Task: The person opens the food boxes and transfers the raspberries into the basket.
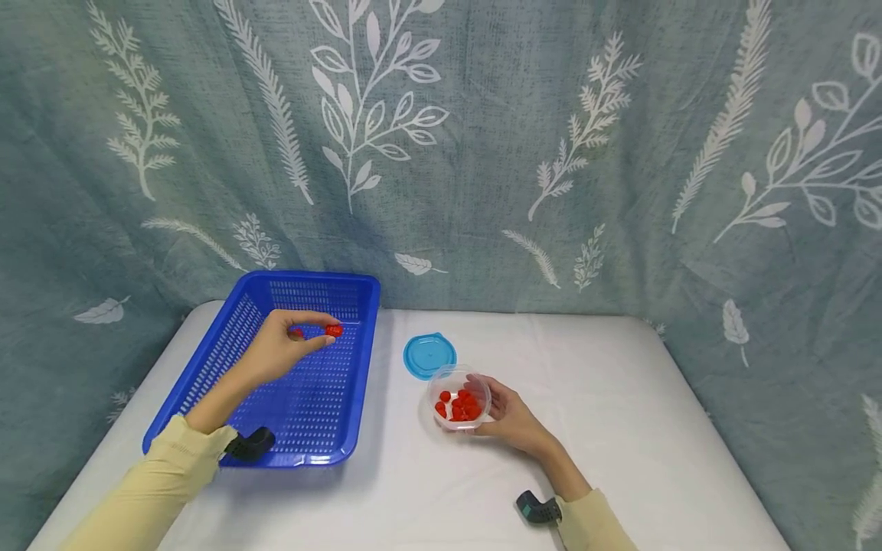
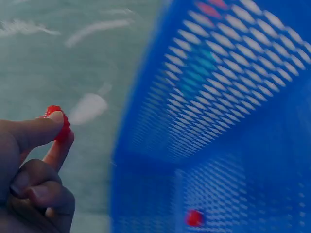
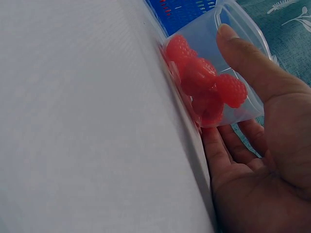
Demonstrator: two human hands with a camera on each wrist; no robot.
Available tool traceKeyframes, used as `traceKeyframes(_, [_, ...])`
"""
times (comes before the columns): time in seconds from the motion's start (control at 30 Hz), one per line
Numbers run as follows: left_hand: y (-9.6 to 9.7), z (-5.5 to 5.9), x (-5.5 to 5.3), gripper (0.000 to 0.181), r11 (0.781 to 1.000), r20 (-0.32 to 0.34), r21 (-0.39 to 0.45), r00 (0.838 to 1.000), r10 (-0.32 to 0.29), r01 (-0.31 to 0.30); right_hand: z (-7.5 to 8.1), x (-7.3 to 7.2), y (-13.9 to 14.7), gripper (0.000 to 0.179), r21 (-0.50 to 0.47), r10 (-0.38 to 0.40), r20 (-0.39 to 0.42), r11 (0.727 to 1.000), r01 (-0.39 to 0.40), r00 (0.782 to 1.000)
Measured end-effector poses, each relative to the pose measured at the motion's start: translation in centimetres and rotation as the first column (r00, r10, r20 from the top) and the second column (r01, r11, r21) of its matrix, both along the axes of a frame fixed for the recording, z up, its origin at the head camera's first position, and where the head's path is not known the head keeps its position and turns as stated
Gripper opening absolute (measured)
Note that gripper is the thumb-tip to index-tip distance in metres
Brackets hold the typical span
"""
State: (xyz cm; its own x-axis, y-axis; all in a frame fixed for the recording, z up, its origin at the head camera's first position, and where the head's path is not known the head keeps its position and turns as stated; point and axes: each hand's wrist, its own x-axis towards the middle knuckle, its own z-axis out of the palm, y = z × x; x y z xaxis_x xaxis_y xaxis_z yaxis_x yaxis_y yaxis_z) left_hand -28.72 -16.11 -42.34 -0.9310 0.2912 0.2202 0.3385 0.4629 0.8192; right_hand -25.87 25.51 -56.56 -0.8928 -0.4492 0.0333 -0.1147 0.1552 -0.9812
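My left hand (image 1: 276,348) is over the blue plastic basket (image 1: 365,367), pinching a red raspberry (image 1: 334,330) between thumb and fingertip. The left wrist view shows the same raspberry (image 2: 63,130) at the fingertips, with the other fingers curled below. Another raspberry (image 2: 194,218) lies in the basket, blurred in that view. My right hand (image 1: 513,419) holds a small see-through plastic tub (image 1: 484,383) on the table. Several raspberries (image 3: 198,75) are inside the tub. In the right wrist view the thumb (image 3: 250,56) lies along the tub's side and the other fingers are around its base.
A round light-blue lid (image 1: 429,356) lies on the white-covered table (image 1: 586,367), just behind the tub. The basket stands at the left with raised walls. Behind the table hangs a green-grey cloth (image 1: 482,153) with white leaf prints.
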Motion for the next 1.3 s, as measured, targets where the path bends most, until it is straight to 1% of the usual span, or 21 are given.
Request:
traceKeyframes(0.07, [-0.4,-1.1,-0.9,0.025,0.999,0.026,-0.043,1.000,-0.009,0.010,-0.1,-0.1,0.0,0.088,-0.004,-0.002,0.002,1.000,0.002,1.000])
traceKeyframes(0.13, [-0.8,-2.2,-1.6,0.024,0.996,0.032,-0.085,0.999,-0.023,0.026,-0.2,-0.1,0.0,0.088,-0.002,-0.007,0.004,1.000,0.007,1.000])
traceKeyframes(0.23, [-1.5,-3.4,-2.4,0.023,0.987,0.065,-0.141,0.995,-0.071,0.079,-0.3,-0.2,0.0,0.089,0.001,-0.006,0.013,1.000,0.006,1.000])
traceKeyframes(0.33, [-2.0,-4.3,-3.3,0.024,0.971,0.124,-0.186,0.984,-0.126,0.147,-0.3,-0.2,-0.1,0.090,0.001,-0.006,0.013,1.000,0.006,1.000])
traceKeyframes(0.4, [-2.4,-5.0,-3.9,0.024,0.962,0.165,-0.203,0.975,-0.151,0.184,-0.3,-0.1,-0.1,0.089,-0.003,-0.002,0.012,1.000,0.003,1.000])
traceKeyframes(0.53, [-2.9,-6.1,-4.9,0.025,0.954,0.193,-0.203,0.964,-0.182,0.221,-0.3,0.0,-0.2,0.089,-0.014,0.001,0.009,1.000,-0.001,1.000])
traceKeyframes(0.67, [-3.0,-7.1,-5.8,0.025,0.958,0.202,-0.193,0.964,-0.174,0.214,-0.2,0.1,-0.1,0.088,-0.006,-0.004,0.001,1.000,0.004,1.000])
traceKeyframes(0.77, [-2.9,-7.8,-6.4,0.026,0.962,0.192,-0.195,0.969,-0.156,0.193,-0.1,0.1,-0.1,0.087,0.003,-0.009,0.002,1.000,0.009,1.000])
traceKeyframes(0.93, [-2.8,-8.5,-6.5,0.027,0.962,0.160,-0.218,0.979,-0.128,0.162,0.0,0.1,-0.3,0.088,0.013,-0.014,0.013,1.000,0.014,1.000])
traceKeyframes(1.1, [-2.5,-8.5,-6.3,0.026,0.956,0.138,-0.259,0.985,-0.104,0.137,0.0,0.1,-0.3,0.088,0.005,-0.012,0.013,1.000,0.012,1.000])
traceKeyframes(1.3, [-2.0,-8.0,-6.2,0.031,0.937,0.130,-0.323,0.987,-0.094,0.131,0.0,0.1,-0.2,0.089,-0.002,-0.014,0.018,1.000,0.014,1.000])
